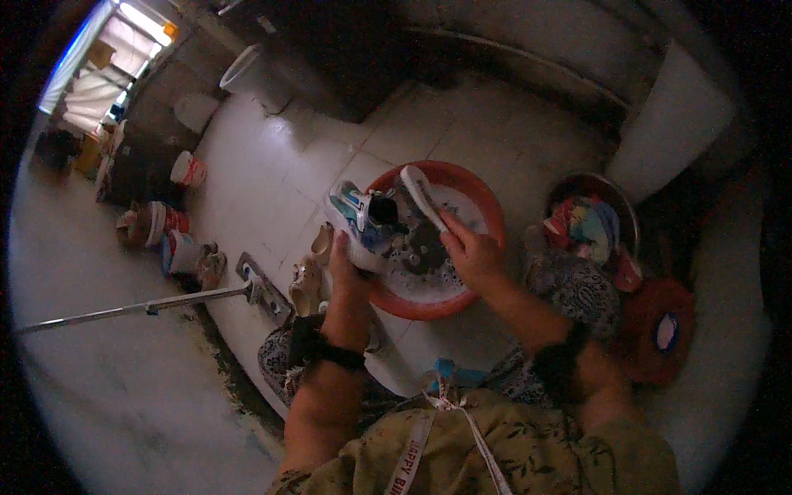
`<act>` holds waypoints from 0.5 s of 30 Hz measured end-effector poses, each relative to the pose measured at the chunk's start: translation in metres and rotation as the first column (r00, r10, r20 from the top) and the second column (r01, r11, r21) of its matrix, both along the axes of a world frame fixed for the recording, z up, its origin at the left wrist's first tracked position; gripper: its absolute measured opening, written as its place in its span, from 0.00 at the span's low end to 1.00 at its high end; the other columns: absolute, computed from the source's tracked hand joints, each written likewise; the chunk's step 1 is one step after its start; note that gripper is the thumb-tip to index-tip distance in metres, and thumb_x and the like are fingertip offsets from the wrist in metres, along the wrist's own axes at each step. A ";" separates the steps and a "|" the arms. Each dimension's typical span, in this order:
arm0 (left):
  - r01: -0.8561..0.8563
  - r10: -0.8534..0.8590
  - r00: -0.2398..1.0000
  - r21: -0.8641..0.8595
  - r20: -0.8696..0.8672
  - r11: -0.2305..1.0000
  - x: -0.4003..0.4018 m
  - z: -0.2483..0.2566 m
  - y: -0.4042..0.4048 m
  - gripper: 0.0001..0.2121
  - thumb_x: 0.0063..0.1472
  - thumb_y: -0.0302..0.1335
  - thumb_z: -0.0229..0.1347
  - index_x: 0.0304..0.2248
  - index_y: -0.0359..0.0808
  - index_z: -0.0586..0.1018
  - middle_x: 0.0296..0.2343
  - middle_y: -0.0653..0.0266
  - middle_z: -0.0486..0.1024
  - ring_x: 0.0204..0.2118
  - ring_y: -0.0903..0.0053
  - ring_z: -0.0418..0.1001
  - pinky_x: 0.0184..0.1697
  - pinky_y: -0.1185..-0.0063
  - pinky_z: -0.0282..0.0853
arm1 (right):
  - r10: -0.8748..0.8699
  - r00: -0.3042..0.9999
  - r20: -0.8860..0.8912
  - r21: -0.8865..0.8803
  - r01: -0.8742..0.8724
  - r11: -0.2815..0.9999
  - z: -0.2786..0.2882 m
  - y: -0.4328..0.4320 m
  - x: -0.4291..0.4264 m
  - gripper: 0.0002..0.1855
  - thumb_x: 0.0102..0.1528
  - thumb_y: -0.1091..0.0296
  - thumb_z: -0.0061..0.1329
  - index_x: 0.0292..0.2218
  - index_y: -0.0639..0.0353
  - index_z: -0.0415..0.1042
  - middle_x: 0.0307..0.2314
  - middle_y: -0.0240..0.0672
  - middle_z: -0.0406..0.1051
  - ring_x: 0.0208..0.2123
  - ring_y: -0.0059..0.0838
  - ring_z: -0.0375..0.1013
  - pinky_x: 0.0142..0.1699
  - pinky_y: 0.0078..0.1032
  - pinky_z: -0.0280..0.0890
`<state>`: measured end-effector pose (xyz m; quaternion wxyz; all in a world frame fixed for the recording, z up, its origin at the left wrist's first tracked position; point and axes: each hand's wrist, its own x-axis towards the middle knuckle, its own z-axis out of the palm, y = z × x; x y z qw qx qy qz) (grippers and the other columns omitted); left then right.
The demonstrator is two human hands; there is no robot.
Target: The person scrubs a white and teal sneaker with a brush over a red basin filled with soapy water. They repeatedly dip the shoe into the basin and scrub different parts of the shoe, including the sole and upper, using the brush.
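Note:
My left hand (348,263) grips a white and teal athletic shoe (354,213) by its sole side, over the left edge of a round orange-red basin (490,213). In my right hand (473,253) is the handle of a white scrubbing brush (422,190), raised above the basin to the right of the shoe. Soapy water with white foam (427,288) fills the basin. A gap shows between the brush head and the shoe. Which way the bristles face is hard to tell in the dim light.
A pair of beige shoes (305,288) stands left of the basin. Further left lies a floor wiper with a metal pole (185,301). A metal tub (634,216) of colourful cloths stands at the right, near a red-brown round object (656,334). Buckets (189,170) line the left side.

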<state>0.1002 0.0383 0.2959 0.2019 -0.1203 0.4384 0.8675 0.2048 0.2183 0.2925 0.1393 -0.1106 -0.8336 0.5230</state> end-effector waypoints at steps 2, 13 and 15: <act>-0.036 0.034 0.998 0.036 0.059 0.999 -0.004 0.001 0.000 0.25 0.56 0.42 0.39 0.48 0.33 0.62 0.43 0.53 0.66 0.44 0.58 0.65 0.46 0.62 0.60 | 0.107 0.994 -0.014 -0.027 -0.108 0.994 0.009 -0.004 0.008 0.21 0.54 0.63 0.39 0.49 0.52 0.61 0.26 0.49 0.70 0.29 0.43 0.71 0.36 0.32 0.63; -0.159 0.135 0.944 0.058 0.300 0.986 0.004 0.008 0.015 0.25 0.56 0.44 0.33 0.49 0.40 0.61 0.47 0.59 0.62 0.49 0.59 0.59 0.50 0.61 0.54 | 0.279 0.909 0.308 0.108 -0.325 0.940 0.037 -0.021 0.022 0.23 0.54 0.61 0.38 0.52 0.50 0.56 0.23 0.52 0.68 0.26 0.48 0.69 0.31 0.38 0.63; -0.214 0.191 0.936 0.047 0.296 0.976 -0.006 0.010 0.013 0.24 0.56 0.43 0.34 0.49 0.38 0.61 0.47 0.59 0.62 0.49 0.60 0.59 0.51 0.62 0.54 | 0.309 0.896 0.318 0.132 -0.365 0.922 0.038 -0.030 0.031 0.23 0.54 0.60 0.38 0.52 0.49 0.57 0.22 0.52 0.68 0.26 0.48 0.69 0.30 0.38 0.62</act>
